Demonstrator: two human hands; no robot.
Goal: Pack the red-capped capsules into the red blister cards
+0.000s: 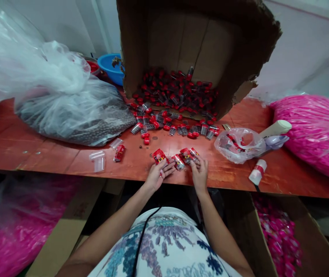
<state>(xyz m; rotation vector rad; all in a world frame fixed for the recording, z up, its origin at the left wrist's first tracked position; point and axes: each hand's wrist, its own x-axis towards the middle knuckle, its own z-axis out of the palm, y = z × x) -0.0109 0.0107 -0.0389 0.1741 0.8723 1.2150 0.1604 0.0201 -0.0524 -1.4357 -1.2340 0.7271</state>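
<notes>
My left hand [156, 176] is palm up at the front of the red table, its fingers apart. Its thumb is by a small red printed packet [159, 154], and a tiny red bit shows at the palm. My right hand [200, 171] has its thumb and fingers closed at the edge of another red packet [193, 152]. Between the hands lie more red packets, one printed packet [186, 155] and a shinier packet [178, 162]. Beyond them is a spread of clear little bottles with red caps [182, 130], dark inside.
A torn cardboard box [182, 42] lies on its side, spilling bottles onto the table [141, 169]. Left are a bag of dark beads [78, 115], a blue basin [111, 69], a red roll [119, 153] and clear tubes [99, 163]. Right are a plastic bag [239, 144] and a pink sack [314, 130].
</notes>
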